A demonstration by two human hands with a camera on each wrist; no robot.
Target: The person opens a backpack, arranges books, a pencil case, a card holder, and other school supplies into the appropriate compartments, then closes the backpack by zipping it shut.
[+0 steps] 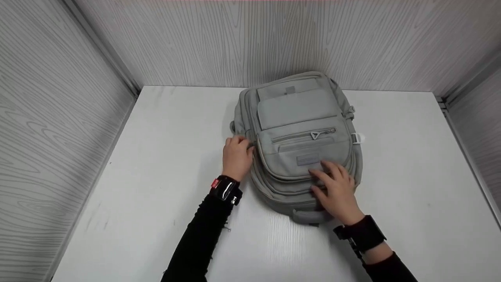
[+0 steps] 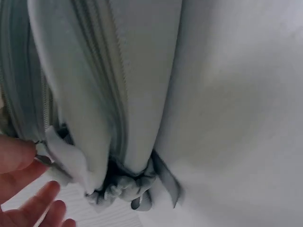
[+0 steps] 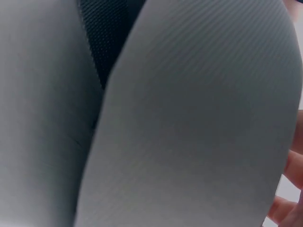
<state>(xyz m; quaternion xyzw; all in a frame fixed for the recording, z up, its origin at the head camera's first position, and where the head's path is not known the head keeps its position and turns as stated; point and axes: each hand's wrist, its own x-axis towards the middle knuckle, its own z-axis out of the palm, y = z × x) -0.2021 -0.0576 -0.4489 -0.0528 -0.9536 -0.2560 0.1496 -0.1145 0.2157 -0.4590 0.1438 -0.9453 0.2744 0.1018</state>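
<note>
A grey-green backpack (image 1: 297, 109) lies front side up, its grab handle (image 1: 311, 216) towards me. At its left side my left hand (image 1: 236, 158) pinches a zipper pull (image 2: 45, 158) between thumb and index finger, as the left wrist view shows. The other fingers (image 2: 40, 196) of that hand are loosely bent. My right hand (image 1: 338, 192) rests over the lower right of the bag's front, fingers spread and slightly bent, near a small label patch (image 1: 308, 159). Grey fabric (image 3: 199, 118) fills most of the right wrist view, with fingertips (image 3: 293, 168) at its right edge.
The bag stands on a white table (image 1: 176, 125), close to the wood-grain back panel (image 1: 195, 43). Similar panels rise at both sides. A front pocket zipper (image 1: 315, 135) and a white buckle (image 1: 358, 138) show on the bag. Gathered fabric and a strap end (image 2: 168, 179) hang at its side.
</note>
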